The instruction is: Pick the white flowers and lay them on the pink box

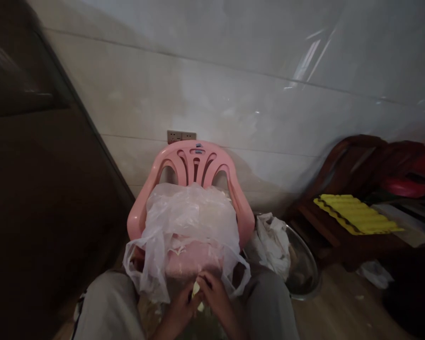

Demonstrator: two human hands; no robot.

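Between my knees, my left hand [184, 302] and my right hand [211, 289] are close together, fingers closed on a small pale-yellow piece [196, 289]. Its exact kind is too small and dim to make out. Just beyond the hands is a pink plastic armchair [195, 257]. A translucent white plastic bag [194, 208] lies spread over its seat, its handles hanging over the front on both sides. Whatever the bag may hold is hidden.
A metal basin [310, 283] with a white plastic bag [274, 243] in it stands right of the chair. Farther right, a yellow corrugated pad [356, 215] lies on a brown wooden chair [311, 215]. A dark panel [49, 189] rises at left; a tiled wall [233, 104] stands behind.
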